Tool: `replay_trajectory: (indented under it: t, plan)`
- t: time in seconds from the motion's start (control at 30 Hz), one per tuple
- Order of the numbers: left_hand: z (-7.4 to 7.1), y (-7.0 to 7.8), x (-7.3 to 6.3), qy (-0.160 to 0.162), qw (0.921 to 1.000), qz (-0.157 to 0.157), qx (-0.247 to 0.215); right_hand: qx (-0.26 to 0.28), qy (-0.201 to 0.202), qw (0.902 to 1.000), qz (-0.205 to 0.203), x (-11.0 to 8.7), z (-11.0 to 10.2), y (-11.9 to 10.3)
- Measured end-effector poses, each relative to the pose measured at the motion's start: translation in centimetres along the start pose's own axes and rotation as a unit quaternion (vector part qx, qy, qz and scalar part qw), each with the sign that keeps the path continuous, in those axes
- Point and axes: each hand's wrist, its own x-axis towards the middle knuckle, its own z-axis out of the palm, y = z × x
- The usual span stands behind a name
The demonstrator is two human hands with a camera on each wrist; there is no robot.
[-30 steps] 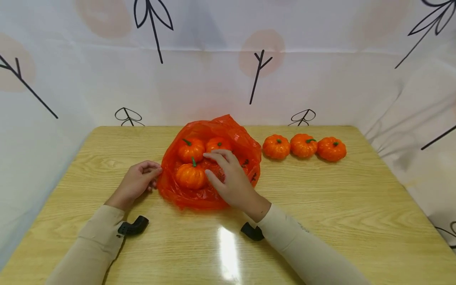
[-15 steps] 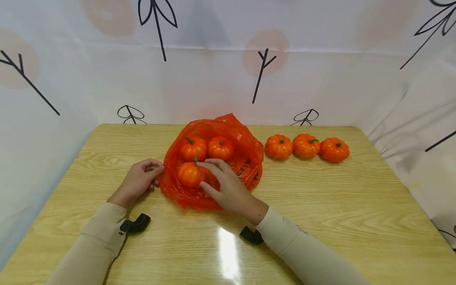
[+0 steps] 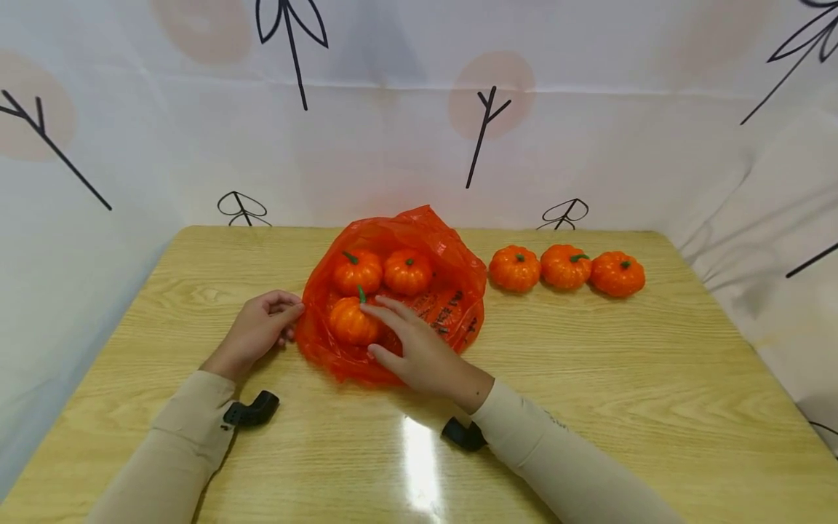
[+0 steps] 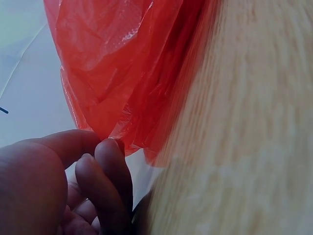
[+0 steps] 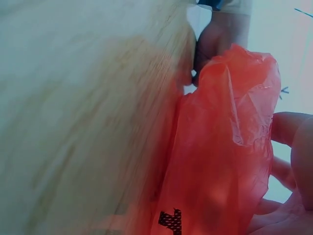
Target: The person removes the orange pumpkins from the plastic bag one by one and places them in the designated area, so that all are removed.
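A red plastic bag (image 3: 458, 291) lies with its mouth spread wide. Inside it sit three small orange pumpkins: a front one (image 3: 350, 324), a back left one (image 3: 358, 273) and a back right one (image 3: 407, 272). My left hand (image 3: 258, 327) pinches the bag's left edge between thumb and forefinger, seen closely in the left wrist view at the bag's red film (image 4: 117, 98). My right hand (image 3: 425, 356) reaches over the front rim with fingers loosely bent, its fingertips right at the front pumpkin's right side. From the right wrist, the bag wall (image 5: 215, 161) hides the pumpkins.
Three more orange pumpkins, a left (image 3: 515, 269), a middle (image 3: 566, 268) and a right one (image 3: 617, 275), stand in a row right of the bag. The wooden table (image 3: 622, 393) ends at a patterned cloth backdrop (image 3: 393, 145).
My right hand has moved from beside the back right pumpkin down and slightly left to the front pumpkin. My left hand keeps its pinch on the bag's edge.
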Motion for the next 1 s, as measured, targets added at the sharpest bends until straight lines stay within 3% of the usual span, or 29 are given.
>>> replay_trajectory:
  t: [0.57, 0.83, 1.0]
  plan:
    - [-0.16, 0.13, -0.03, -0.004, 0.9999, -0.009, -0.005, -0.004, 0.008, 0.9999, -0.010, 0.09, 0.31, 0.12]
    - [-0.22, 0.09, -0.02, -0.006, 0.9999, -0.008, -0.011, -0.026, 0.059, 0.9975, -0.030, 0.04, 0.34, -0.02]
    - [-0.24, -0.02, 0.05, -0.005, 0.9999, -0.008, -0.011, -0.023, 0.066, 0.9973, -0.022, 0.17, 0.34, 0.04]
